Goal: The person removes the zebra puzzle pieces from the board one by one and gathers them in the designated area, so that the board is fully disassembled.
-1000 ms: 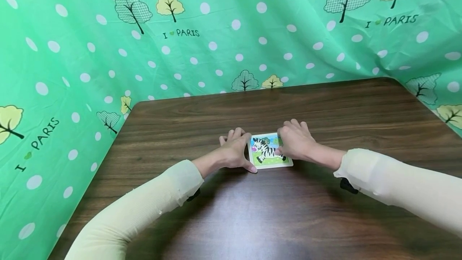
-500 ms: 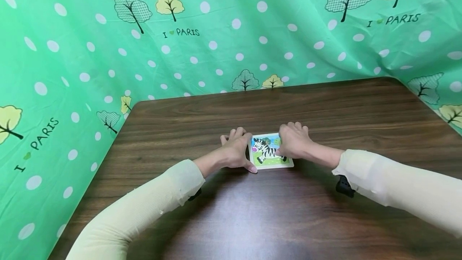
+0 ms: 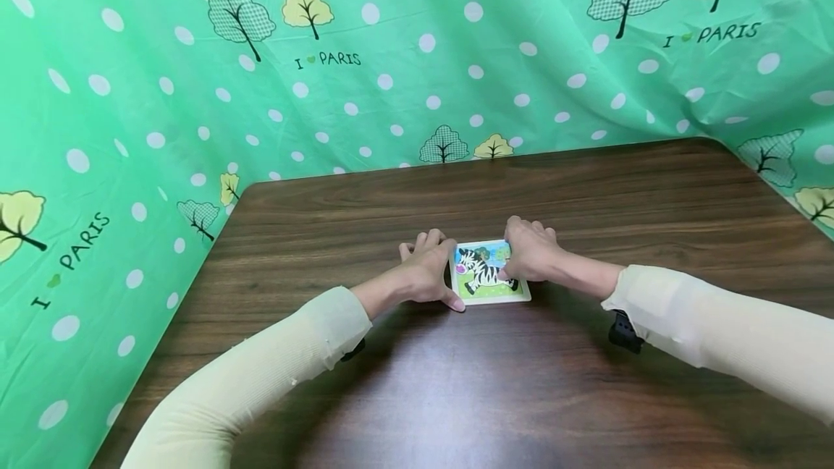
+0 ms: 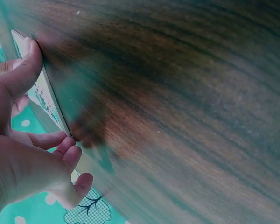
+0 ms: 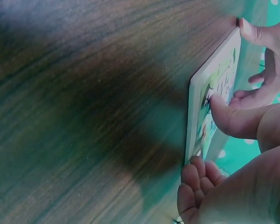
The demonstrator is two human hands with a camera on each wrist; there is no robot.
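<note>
A flat zebra puzzle in a pale frame lies on the brown table in the head view. My left hand spans its left side, thumb at the near corner and index finger at the far one. In the left wrist view that thumb lies along the frame's edge. On the other side, my right hand grips the puzzle's right part. The right wrist view shows its thumb pressing on the picture while the curled fingers meet the far corner. The hand covers the picture's right end in the head view.
The dark wood-grain table reaches forward to a green dotted cloth printed with trees, which hangs behind it and down the left side. Black straps sit at the wrists under pale sleeves.
My right hand's fingers have shifted slightly at the far right corner, its thumb staying on the picture. The left hand and the puzzle keep their place.
</note>
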